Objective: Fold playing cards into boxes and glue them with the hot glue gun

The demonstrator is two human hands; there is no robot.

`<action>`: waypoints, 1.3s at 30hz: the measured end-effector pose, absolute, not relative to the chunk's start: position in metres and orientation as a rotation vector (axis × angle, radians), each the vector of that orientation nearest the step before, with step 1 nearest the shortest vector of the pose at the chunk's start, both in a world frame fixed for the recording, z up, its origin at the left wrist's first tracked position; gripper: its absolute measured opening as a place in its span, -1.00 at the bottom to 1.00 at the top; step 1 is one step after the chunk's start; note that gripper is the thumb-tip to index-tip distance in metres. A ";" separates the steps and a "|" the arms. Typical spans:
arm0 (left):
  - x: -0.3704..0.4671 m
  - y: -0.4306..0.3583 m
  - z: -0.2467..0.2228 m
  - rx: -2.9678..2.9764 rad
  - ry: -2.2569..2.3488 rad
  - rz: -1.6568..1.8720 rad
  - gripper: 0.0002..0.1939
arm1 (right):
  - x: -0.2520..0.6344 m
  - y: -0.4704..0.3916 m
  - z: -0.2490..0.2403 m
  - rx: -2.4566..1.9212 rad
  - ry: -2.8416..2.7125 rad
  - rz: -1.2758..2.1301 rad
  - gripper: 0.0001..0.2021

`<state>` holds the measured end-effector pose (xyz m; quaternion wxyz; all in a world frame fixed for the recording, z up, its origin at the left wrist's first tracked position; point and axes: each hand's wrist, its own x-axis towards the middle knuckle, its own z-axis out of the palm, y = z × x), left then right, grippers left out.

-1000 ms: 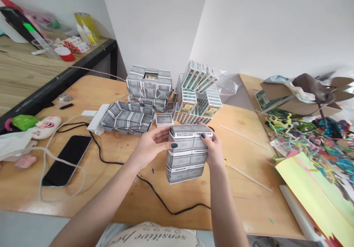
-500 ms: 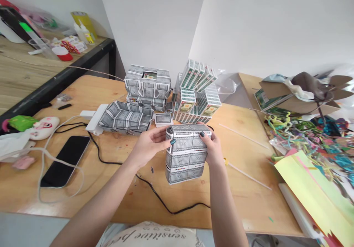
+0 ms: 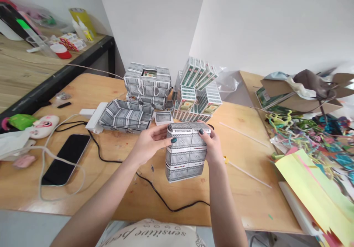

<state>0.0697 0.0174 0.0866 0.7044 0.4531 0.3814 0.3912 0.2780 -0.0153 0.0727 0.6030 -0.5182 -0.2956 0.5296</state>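
Between my two hands is a box-shaped piece covered in grey-backed playing cards (image 3: 186, 157), held tilted above the table. My left hand (image 3: 155, 141) grips its upper left edge, thumb on the near face and fingers behind. On the upper right edge my right hand (image 3: 211, 143) does the same, its thumb pressed on the front. Just behind lies a stack of playing cards (image 3: 163, 118). An open tray built of cards (image 3: 125, 116) stands to the left, with a larger card-covered box (image 3: 148, 83) behind it. Stacked green-and-white card packs (image 3: 197, 92) rise at the back.
A phone (image 3: 66, 160) and a white cable lie at left, near a white power strip (image 3: 96, 118). A black cord (image 3: 157, 193) crosses the table in front. Thin white sticks (image 3: 247, 171), yellow paper (image 3: 312, 188) and colourful craft scraps (image 3: 309, 136) are at right.
Nearly nothing differs: both hands keep their hold on the card-covered box, which tilts very slightly. The whole view shifts up a little.
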 end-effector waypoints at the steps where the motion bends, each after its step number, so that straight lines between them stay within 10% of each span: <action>1: 0.069 0.018 0.087 1.012 0.846 0.865 -0.42 | 0.278 -0.015 0.073 -1.206 -0.687 1.227 -0.43; 39: 0.069 0.022 0.083 1.227 1.013 1.013 -0.52 | 0.266 -0.007 0.080 -1.359 -0.602 1.283 -0.60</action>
